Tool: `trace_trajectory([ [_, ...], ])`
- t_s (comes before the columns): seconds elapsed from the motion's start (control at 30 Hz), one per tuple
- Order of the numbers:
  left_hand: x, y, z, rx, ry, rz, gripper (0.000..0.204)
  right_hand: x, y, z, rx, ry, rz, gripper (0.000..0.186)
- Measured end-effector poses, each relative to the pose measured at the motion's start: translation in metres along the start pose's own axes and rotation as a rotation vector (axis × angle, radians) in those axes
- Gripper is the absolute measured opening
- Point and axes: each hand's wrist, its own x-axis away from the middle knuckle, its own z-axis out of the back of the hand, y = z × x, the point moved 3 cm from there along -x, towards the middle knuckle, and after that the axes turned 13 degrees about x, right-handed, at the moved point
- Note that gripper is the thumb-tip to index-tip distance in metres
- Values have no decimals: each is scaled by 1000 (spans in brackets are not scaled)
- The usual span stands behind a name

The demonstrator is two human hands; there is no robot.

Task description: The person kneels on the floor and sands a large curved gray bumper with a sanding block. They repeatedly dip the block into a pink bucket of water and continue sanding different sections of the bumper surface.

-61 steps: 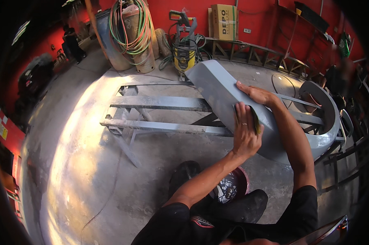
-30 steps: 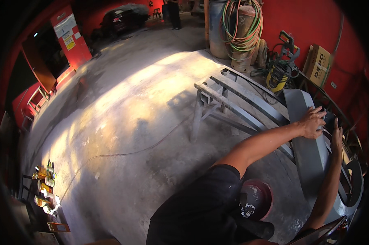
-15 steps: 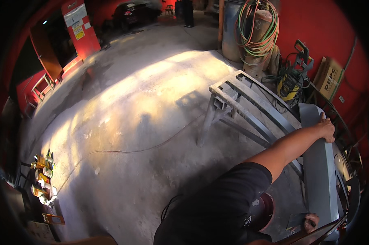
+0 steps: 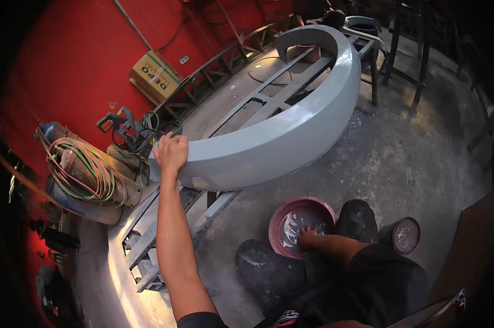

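Note:
A long curved grey panel (image 4: 280,134) with a smooth, glossy face lies across a metal stand (image 4: 209,210). My left hand (image 4: 171,153) grips its near left end, fingers bent over the top edge; their undersides are hidden. Between my knees stands a round dark-pink basin (image 4: 277,221) with cloudy liquid in it. Down inside this basin is my right hand (image 4: 308,239). Its fingers look stretched and apart at the liquid, and I see nothing held in them.
A small dark-rimmed bucket (image 4: 406,236) stands right of my knee. Left of the panel are gas cylinders (image 4: 129,188) with coiled hoses (image 4: 88,169), and a pressure washer (image 4: 128,128). A cardboard box (image 4: 155,76) leans by the red wall. Dark metal frames (image 4: 408,54) stand at the far right.
The view has swung right, bringing the whole curved panel into sight. My left hand stays on the panel's end. My right hand has moved from low beside the panel into the basin.

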Motion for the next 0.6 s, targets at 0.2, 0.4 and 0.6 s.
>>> trace_trajectory([
  [0.2,-6,17,-2,22,-87,-77,49,-14,41,-19,-81,-180,94,60],
  [0.4,-35,-21,11,-1,-400,-192,57,63,36,71,-71,50,152,63],
  [0.6,-35,-27,8,73,-160,-149,60,227,47,221,263,938,289,74],
])
